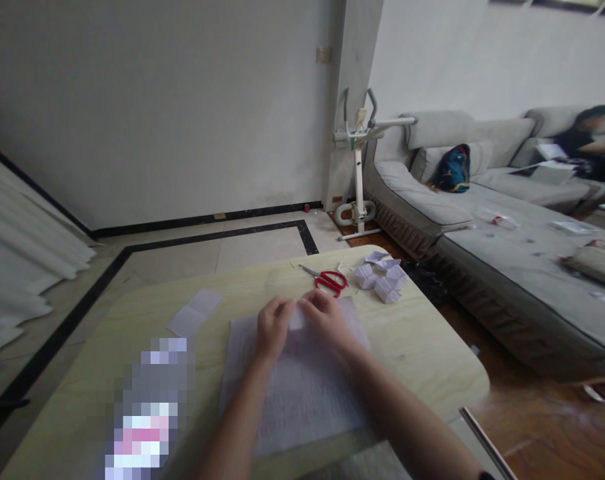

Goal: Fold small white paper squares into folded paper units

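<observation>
Between my two hands is a small piece of white paper (pixel 297 318), pinched at its upper edge. My left hand (pixel 273 327) grips its left side with closed fingers, and my right hand (pixel 327 319) grips its right side the same way. Under both hands lies a large sheet of paper (pixel 302 393) covered in writing. Just beyond my right hand rest red-handled scissors (pixel 331 281), blades pointing left. Several folded paper pieces (pixel 382 277) sit together to the right of the scissors. A creased slip of paper (pixel 195 312) lies to the left.
The pale wooden table (pixel 422 360) has rounded corners. A pixelated patch hides something at its left front. Beyond stand a white exercise machine (pixel 359 173) and a grey sofa (pixel 512 260) with a blue backpack (pixel 453 169). A person (pixel 589 143) sits on the sofa, far right.
</observation>
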Demonstrator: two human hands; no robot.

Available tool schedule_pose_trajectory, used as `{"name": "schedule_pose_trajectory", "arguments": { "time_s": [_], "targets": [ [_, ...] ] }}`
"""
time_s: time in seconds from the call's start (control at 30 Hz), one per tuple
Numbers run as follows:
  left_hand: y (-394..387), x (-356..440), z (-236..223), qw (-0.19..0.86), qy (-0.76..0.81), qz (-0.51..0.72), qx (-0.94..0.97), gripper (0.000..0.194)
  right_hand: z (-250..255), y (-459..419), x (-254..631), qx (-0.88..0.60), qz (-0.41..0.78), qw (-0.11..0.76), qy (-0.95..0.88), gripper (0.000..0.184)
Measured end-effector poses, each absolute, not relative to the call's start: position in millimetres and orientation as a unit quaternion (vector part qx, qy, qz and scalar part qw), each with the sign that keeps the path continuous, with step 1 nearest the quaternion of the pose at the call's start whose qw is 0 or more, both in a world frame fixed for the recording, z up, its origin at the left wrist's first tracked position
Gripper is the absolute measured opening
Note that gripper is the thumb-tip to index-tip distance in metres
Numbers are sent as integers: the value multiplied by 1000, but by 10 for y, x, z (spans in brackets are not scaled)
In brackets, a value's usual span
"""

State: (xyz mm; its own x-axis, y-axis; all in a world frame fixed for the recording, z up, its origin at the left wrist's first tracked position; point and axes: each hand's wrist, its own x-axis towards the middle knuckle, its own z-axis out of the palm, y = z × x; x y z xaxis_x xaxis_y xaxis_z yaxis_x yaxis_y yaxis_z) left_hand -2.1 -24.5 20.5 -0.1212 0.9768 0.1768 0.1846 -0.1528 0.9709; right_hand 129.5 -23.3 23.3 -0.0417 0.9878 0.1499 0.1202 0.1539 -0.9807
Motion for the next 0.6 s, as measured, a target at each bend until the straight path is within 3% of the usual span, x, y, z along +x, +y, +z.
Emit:
{"name": "schedule_pose_trajectory", "arguments": {
  "time_s": [0.2,0.6],
  "targets": [
    [-236,-26,243,378,532,539,533,23,215,-221,1293,-494,456,457,-582,26],
    [-224,-59,224,459,512,479,546,30,140,-148,1351,-499,448,471,-573,29]
  ]
}}
